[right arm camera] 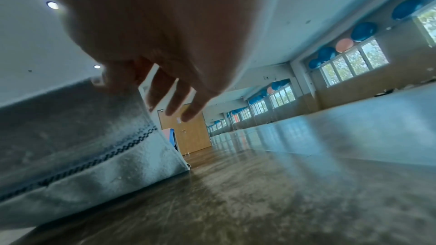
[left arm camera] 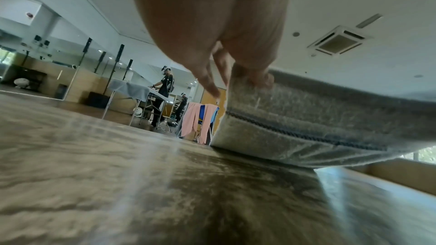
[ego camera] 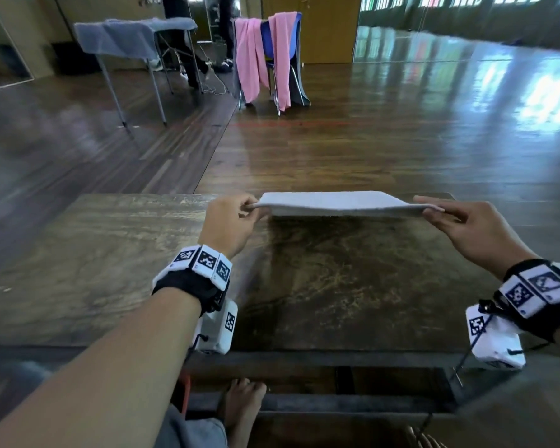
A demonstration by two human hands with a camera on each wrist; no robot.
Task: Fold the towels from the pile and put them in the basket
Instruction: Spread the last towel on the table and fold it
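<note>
while pinched taut (both near corners): towel [ego camera: 333, 203], left hand [ego camera: 230, 226], right hand [ego camera: 466, 231].

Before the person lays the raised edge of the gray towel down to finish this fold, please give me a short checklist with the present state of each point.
1. Left hand pinches its corner of the towel: ok.
2. Right hand pinches the other corner: ok.
3. Raised edge is level between the hands: ok.
4. Lower part of the towel rests on the table: ok, seen in both wrist views.
5. Table in front of the towel is free for the fold: ok.
6. Basket within reach: cannot tell, not in view.
</note>
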